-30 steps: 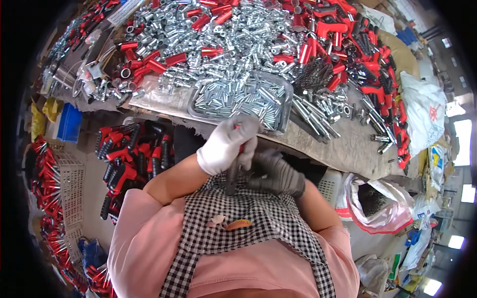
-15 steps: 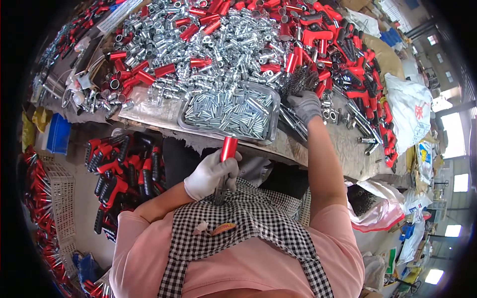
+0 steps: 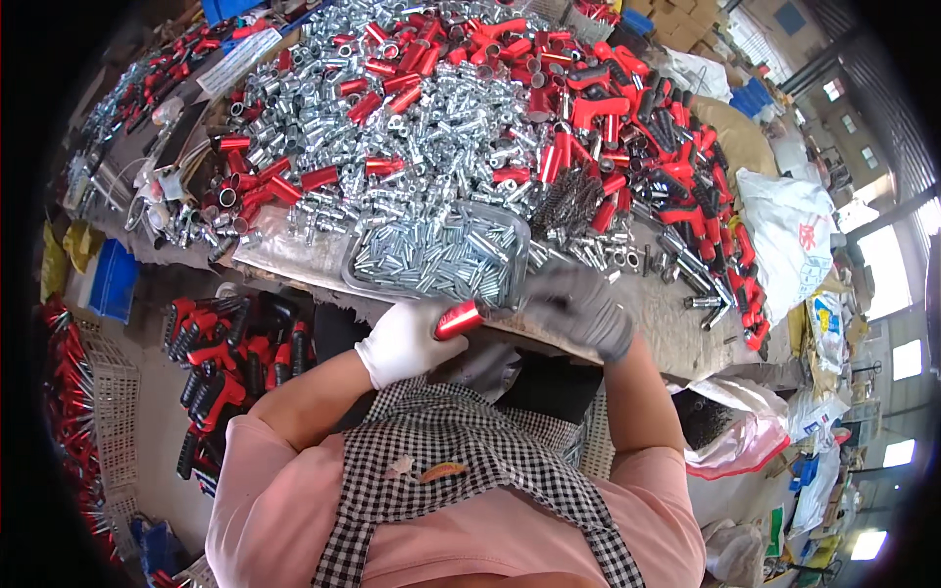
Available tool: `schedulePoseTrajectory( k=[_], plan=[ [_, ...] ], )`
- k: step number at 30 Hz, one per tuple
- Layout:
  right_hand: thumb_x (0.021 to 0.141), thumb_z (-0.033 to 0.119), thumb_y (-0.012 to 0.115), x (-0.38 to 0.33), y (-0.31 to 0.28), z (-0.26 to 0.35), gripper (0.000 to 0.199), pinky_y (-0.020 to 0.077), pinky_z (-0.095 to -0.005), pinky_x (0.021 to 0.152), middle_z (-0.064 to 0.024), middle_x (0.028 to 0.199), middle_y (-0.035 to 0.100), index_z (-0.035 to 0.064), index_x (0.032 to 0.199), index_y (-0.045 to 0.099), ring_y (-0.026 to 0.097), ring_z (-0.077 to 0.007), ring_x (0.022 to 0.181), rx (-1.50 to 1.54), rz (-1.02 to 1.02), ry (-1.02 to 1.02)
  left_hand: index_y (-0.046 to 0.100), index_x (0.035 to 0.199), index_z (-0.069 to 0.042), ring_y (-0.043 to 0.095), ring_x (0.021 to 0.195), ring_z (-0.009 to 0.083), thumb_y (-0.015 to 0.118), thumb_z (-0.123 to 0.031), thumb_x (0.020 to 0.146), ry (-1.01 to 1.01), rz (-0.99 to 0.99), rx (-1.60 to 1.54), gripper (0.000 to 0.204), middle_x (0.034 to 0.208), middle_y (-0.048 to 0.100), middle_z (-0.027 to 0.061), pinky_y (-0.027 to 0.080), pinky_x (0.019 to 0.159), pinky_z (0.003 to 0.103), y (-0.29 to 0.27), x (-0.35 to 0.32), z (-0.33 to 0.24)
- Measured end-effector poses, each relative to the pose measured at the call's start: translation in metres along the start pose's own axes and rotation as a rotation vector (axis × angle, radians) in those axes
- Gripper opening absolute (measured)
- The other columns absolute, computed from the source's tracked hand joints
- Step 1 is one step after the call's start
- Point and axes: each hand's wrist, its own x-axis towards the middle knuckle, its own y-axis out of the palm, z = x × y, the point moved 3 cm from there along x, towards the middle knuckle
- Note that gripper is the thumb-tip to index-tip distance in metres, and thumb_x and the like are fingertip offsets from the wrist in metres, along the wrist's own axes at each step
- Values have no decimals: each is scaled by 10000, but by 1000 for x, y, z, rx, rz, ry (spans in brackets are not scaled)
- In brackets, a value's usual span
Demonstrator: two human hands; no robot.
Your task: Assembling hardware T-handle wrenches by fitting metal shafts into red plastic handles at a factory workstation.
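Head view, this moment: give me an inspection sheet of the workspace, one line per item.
Surface: workbench, mostly buried in parts.
Job's things: red tube; clear tray of small silver pins.
Clutter: heaps of silver fittings and red-handled tools.
Hands: left hand, white glove, grips the red tube; right hand, grey glove, at the tray's edge, grip unclear.
Cables: nothing seen.
Surroundings: white sacks; blue bin.

Tray (image 3: 368, 279) on bench (image 3: 676, 338), crate (image 3: 113, 279) left.
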Motion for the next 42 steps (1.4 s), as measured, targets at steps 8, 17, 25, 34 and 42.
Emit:
schedulePoseTrajectory(
  k=[8,17,25,34,42],
  plan=[
    [766,135,755,6,25,-7,526,509,-395,818,-140,1038,620,52,1233,528,636,-315,933,25,85,-22,626,842,-63,646,714,373,731,-261,753,35,82,261,242,750,643,157,519,647,444,-9,25,-6],
    [800,194,627,152,-130,-215,835,294,-527,1119,-183,1477,389,94,1521,218,354,-320,1391,-1213,-95,327,642,849,-36,651,666,333,739,-211,746,-83,60,57,225,703,640,149,520,645,390,-15,42,3],
    [789,194,669,164,-148,-237,484,502,-458,937,-156,1043,670,184,1266,584,660,-326,1013,-1289,-100,570,620,832,-26,641,636,366,722,-280,750,-116,59,30,286,664,620,183,513,615,432,-16,39,3],
    [780,189,745,-26,-74,-124,533,559,-377,769,-151,992,678,3,1235,540,667,-251,867,1020,-466,514,617,921,-82,649,736,365,702,-316,784,46,64,242,284,780,643,166,514,634,459,-8,22,15],
    [676,321,827,-90,11,-3,757,543,-372,758,-98,1019,638,-7,1282,514,647,-230,846,1064,-268,803,589,916,-63,640,739,340,723,-224,727,177,130,511,282,781,617,136,513,667,448,-15,-15,13]
  ],
)
